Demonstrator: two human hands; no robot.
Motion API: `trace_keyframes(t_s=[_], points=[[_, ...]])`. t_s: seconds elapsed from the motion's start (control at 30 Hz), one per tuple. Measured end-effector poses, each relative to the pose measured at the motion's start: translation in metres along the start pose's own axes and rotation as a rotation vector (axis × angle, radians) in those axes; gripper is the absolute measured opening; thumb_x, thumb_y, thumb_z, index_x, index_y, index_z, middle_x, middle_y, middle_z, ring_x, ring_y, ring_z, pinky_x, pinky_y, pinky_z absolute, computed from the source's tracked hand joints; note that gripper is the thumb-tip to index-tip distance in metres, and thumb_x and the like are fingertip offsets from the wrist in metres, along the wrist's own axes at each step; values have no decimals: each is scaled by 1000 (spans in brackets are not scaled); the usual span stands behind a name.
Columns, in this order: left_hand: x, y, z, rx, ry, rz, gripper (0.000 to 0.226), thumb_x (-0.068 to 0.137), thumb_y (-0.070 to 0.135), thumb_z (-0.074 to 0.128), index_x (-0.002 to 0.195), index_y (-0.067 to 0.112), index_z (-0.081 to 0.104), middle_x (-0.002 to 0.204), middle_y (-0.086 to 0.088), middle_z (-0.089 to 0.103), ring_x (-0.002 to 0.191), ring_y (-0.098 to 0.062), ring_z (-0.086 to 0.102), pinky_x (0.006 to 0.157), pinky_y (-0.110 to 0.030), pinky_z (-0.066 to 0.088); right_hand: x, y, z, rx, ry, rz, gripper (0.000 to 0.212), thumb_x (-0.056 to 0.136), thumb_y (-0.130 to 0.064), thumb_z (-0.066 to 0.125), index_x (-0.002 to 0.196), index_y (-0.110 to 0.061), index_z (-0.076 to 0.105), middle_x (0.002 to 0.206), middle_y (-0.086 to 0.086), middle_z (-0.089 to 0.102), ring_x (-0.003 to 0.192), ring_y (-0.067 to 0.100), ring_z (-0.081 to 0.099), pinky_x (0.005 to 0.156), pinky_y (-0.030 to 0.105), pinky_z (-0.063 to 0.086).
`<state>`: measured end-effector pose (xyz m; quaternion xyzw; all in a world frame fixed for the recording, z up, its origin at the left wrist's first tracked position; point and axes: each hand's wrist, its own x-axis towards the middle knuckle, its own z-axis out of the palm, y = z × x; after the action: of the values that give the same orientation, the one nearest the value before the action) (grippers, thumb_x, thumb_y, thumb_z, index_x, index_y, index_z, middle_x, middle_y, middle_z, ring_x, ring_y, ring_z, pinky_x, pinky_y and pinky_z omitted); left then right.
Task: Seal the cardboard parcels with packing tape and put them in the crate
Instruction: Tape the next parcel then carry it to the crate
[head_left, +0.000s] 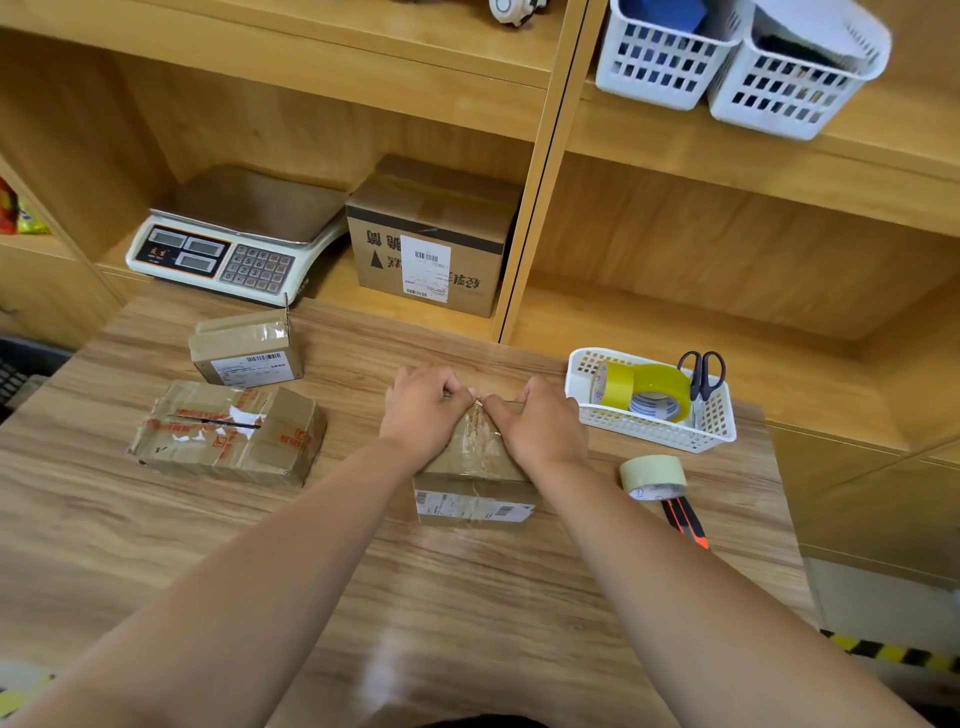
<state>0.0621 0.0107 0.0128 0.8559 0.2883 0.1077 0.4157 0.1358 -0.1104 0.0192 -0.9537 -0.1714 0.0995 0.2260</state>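
A small cardboard parcel (475, 470) with a white label on its near side sits at the middle of the wooden table. My left hand (421, 410) and my right hand (540, 421) rest on its far top edge, fingers curled, pinching the clear tape there between thumbs and forefingers. Two more parcels lie to the left: a crumpled one with red-printed tape (228, 431) and a smaller one with a barcode label (247, 348). A roll of pale tape (653, 475) lies right of the parcel. The dark crate (23, 366) shows at the left edge.
A white basket (654, 431) holds yellow tape rolls (644, 389) and scissors (704, 371). An orange box cutter (685, 522) lies near the pale roll. A scale (234, 244) and a large box (431, 239) stand in the shelf behind; two white baskets (737, 57) sit higher up.
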Motion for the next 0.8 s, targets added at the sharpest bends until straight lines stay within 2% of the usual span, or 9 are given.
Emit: trace_keyframes(t_s=[0.07, 0.13, 0.2, 0.3, 0.37, 0.43, 0.53, 0.67, 0.8], points=[[0, 0, 0, -25, -7, -16, 25, 90, 35, 60, 71, 20, 55, 87, 6, 57, 101, -15, 38, 90, -36, 32, 0, 2, -3, 8, -39, -73, 42, 82, -61, 56, 91, -22, 44, 106, 2, 56, 105, 24, 48, 73, 33, 37], [0, -1, 0, -47, -12, -32, 23, 90, 35, 60, 71, 23, 56, 84, 10, 55, 99, -13, 36, 92, -37, 33, 0, 4, -8, -15, -138, -176, 43, 82, -60, 59, 98, -21, 47, 110, 1, 55, 106, 23, 49, 71, 31, 34], [-1, -2, -1, -53, -12, -32, 24, 90, 35, 60, 69, 26, 53, 83, 11, 54, 97, -12, 35, 93, -38, 33, 0, 7, -14, -67, -254, -268, 50, 80, -59, 62, 108, -20, 48, 116, 0, 51, 110, 21, 45, 74, 31, 35], [-1, -2, -1, -48, -9, -18, 24, 90, 35, 60, 69, 27, 53, 83, 11, 55, 97, -13, 36, 91, -37, 33, 0, 11, -22, -158, -400, -342, 69, 73, -61, 68, 122, -20, 41, 127, 1, 43, 117, 21, 37, 87, 35, 39], [-1, -2, 0, -51, -7, -14, 21, 89, 36, 61, 71, 28, 55, 85, 11, 57, 98, -13, 37, 91, -37, 33, 1, 12, -25, -227, -461, -371, 87, 66, -67, 71, 131, -20, 36, 132, 0, 38, 118, 21, 34, 95, 39, 39], [-1, -3, -1, -53, -1, -4, 16, 89, 36, 61, 74, 29, 58, 89, 11, 59, 100, -12, 37, 94, -39, 34, 1, 13, -26, -252, -468, -386, 94, 61, -71, 71, 132, -21, 34, 134, -1, 37, 118, 21, 33, 96, 41, 39], [0, -6, 0, -40, -29, 1, 8, 84, 41, 65, 79, 37, 63, 95, 13, 61, 105, -12, 39, 95, -37, 34, 0, 14, -24, -165, -432, -366, 81, 67, -65, 71, 127, -20, 40, 130, 1, 41, 118, 20, 34, 92, 38, 40], [0, -7, 1, 5, -62, -77, 25, 62, 66, 64, 70, 42, 60, 99, 10, 61, 107, -13, 41, 82, -30, 29, 3, 13, -20, -78, -363, -353, 54, 78, -56, 66, 113, -18, 49, 121, 1, 49, 113, 22, 39, 81, 32, 37], [3, 1, 1, 85, -55, -5, 28, 83, 50, 62, 76, 23, 62, 85, 10, 62, 101, -13, 40, 82, -31, 27, 8, 15, -11, 27, -249, -319, 32, 86, -52, 60, 95, -22, 52, 107, 0, 57, 104, 24, 47, 72, 31, 35]])
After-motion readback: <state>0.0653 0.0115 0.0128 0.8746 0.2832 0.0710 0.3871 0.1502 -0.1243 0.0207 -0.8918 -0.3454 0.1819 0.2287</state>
